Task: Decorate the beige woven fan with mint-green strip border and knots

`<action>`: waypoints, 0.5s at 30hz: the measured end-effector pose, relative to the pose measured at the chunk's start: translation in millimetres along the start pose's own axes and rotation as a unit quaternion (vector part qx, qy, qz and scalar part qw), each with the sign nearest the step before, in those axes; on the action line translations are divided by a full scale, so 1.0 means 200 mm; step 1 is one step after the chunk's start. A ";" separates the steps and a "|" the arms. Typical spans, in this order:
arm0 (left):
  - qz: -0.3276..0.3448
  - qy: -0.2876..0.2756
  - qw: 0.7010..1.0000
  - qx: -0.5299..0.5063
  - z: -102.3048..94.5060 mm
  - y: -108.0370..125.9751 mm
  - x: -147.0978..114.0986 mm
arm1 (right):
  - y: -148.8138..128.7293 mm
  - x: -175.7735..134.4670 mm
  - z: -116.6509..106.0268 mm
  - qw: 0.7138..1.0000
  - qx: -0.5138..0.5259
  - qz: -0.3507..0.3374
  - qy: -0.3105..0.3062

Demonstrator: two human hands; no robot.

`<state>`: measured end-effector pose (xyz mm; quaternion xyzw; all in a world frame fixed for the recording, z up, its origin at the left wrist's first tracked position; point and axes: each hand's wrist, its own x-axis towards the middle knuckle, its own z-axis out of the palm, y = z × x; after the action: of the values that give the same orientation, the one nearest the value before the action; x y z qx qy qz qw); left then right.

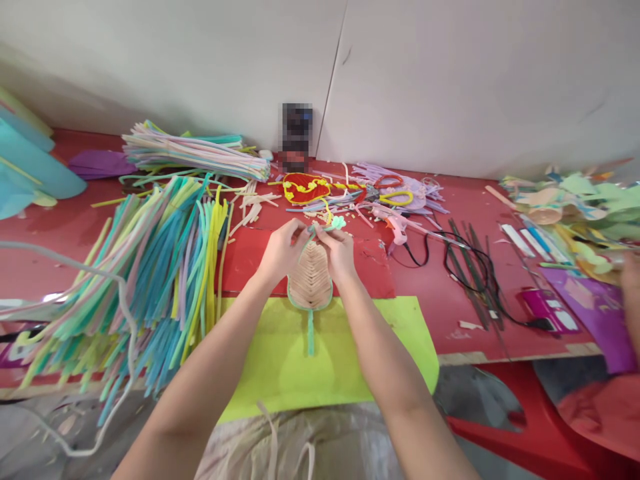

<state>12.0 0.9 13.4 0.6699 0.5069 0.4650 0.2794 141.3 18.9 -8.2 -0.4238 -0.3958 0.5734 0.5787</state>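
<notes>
A leaf-shaped fan (pixel 311 275) made of beige pipe cleaners has a green edge and a green stem pointing down towards me. Its upper end sits between my hands, over a red board (pixel 360 267). The fingers of my left hand (pixel 286 245) are pinched together at the tip, on the green edge. Right beside it, my right hand (pixel 337 248) pinches the same tip from the other side. My fingertips hide exactly how the tip is gripped. A small mint-green piece (pixel 339 223) shows just beyond my right fingers.
Bundled pipe cleaners (pixel 165 247) fill the left side. Beyond my hands lie a red-and-yellow piece (pixel 306 189), yellow-handled pliers (pixel 396 198) and a pink glue gun (pixel 395 223) with a black cord. A purple power strip (pixel 550 310) lies right; another person's arm (pixel 631 300) shows at the edge.
</notes>
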 end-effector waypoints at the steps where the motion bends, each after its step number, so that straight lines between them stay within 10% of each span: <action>1: -0.004 0.004 1.000 0.001 0.00 0.00 0.00 | 0.00 0.00 0.00 1.000 -0.009 0.002 -0.003; 15: 0.027 0.015 0.998 0.062 0.00 -0.04 0.00 | -0.03 0.01 -0.01 0.998 -0.046 0.001 -0.033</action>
<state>8.3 3.2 6.5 0.6924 0.5203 0.4501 0.2173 145.0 20.0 -3.9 -0.4311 -0.4400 0.5691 0.5446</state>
